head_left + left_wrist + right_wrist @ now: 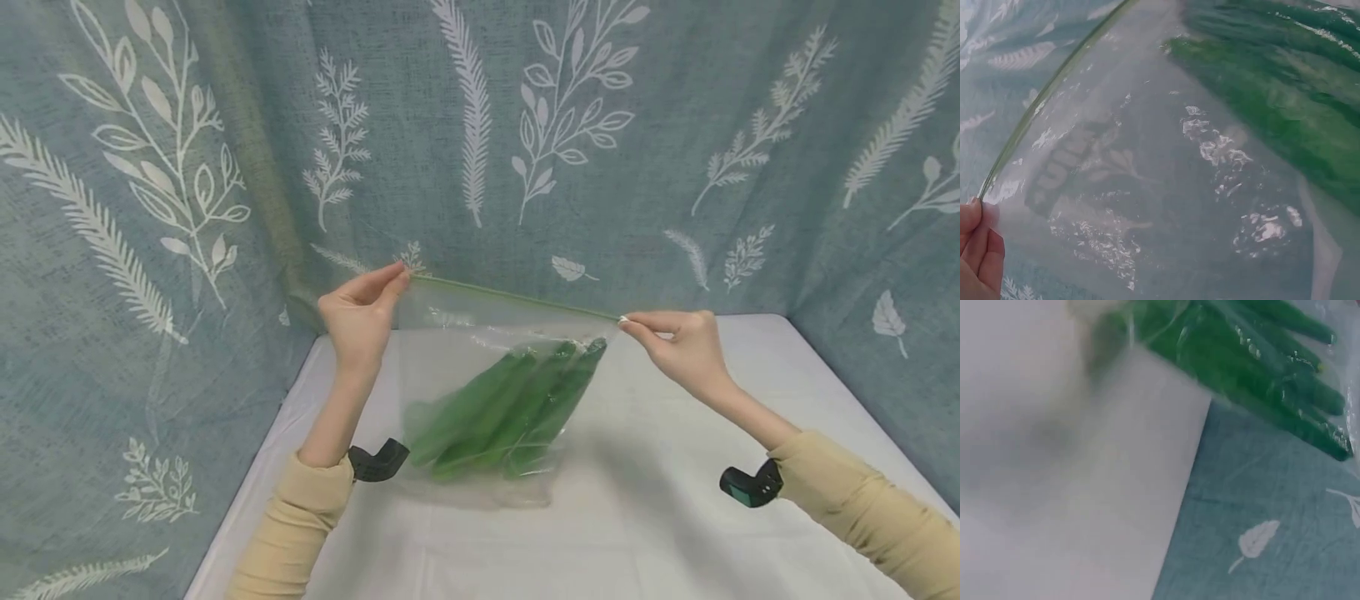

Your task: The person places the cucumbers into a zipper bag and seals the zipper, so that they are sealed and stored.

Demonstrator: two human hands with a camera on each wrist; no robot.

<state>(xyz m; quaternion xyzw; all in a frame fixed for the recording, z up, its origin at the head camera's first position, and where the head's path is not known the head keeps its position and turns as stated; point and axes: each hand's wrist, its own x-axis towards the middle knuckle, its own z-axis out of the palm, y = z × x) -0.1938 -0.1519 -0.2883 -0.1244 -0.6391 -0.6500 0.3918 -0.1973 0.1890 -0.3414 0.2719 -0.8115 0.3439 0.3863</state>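
A clear zip bag (442, 342) hangs above the table, its green-edged top stretched in a line between both hands. Inside lie several long green cucumbers (487, 417), slanting up toward the right. My left hand (360, 317) pinches the bag's upper left corner between thumb and fingers, a little higher than the right. At the other corner, my right hand (682, 346) pinches the edge with thumb and index finger. The left wrist view shows the left fingertips (975, 237) on the green strip (1044, 97). In the right wrist view the cucumbers (1241, 375) show through the plastic; the right hand is out of that frame.
A white-covered table (637, 533) lies under the bag. Blue-green curtains (480, 150) with white leaf prints stand behind it and at both sides. Black wrist cameras (378, 461) sit at the cuffs of the beige sleeves (288, 529).
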